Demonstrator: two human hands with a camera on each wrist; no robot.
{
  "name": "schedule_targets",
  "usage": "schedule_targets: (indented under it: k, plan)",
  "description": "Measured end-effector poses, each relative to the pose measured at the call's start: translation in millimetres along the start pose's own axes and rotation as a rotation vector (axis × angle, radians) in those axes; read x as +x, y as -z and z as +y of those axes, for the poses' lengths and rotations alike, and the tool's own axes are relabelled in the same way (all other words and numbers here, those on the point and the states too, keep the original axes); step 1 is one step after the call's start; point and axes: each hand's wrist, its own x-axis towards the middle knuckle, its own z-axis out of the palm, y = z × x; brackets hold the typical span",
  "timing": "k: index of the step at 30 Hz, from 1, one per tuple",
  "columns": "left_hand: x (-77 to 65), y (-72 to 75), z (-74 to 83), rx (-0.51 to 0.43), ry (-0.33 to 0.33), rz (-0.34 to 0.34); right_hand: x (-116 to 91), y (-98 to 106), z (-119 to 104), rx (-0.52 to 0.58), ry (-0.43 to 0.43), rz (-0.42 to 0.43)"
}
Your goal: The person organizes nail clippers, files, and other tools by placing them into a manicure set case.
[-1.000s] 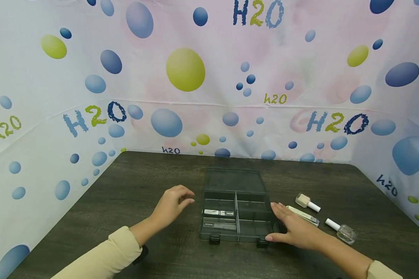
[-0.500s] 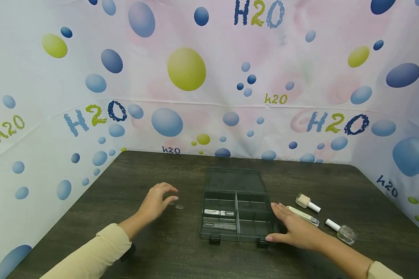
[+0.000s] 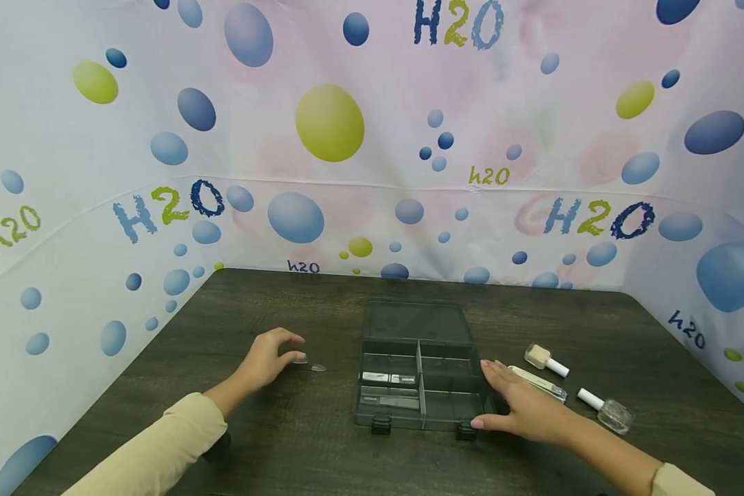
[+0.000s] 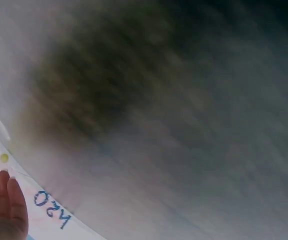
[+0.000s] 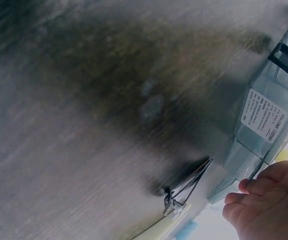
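My left hand (image 3: 265,359) is low over the table left of the box, thumb and fingers bent with a gap between them. Right at its thumb lies a small clear oval piece (image 3: 301,361), partly covered; another clear piece (image 3: 319,368) lies just to the right. A dark translucent divided box (image 3: 417,322) stands with its lid folded back. In its left compartments are narrow silvery items (image 3: 388,378). My right hand (image 3: 523,406) rests against the box's right side, thumb at the front corner by a latch. In the right wrist view, its fingertips touch the box wall.
Right of the box lie pale-handled nail clippers (image 3: 538,383), partly behind the right hand. Beyond them are a beige nail polish bottle (image 3: 539,357) and a clear one (image 3: 615,416), both white-capped. A printed curtain (image 3: 508,227) borders the dark table (image 3: 297,303).
The left hand has moved left, away from the box and down toward the table, uncovering one clear piece. The right hand and the box have stayed in place.
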Motion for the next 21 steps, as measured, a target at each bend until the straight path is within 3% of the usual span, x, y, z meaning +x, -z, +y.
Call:
schedule_targets:
  k: [10, 21]
  plan:
    - [1.4, -1.2, -3.3, 0.041, 0.075, -0.123, 0.5, -0.1, 1.9, 0.009, 0.003, -0.002]
    - [4.8, -7.1, -2.5, 0.045, 0.142, -0.158, 0.4, 0.0, 3.1, 0.012, 0.014, 0.001]
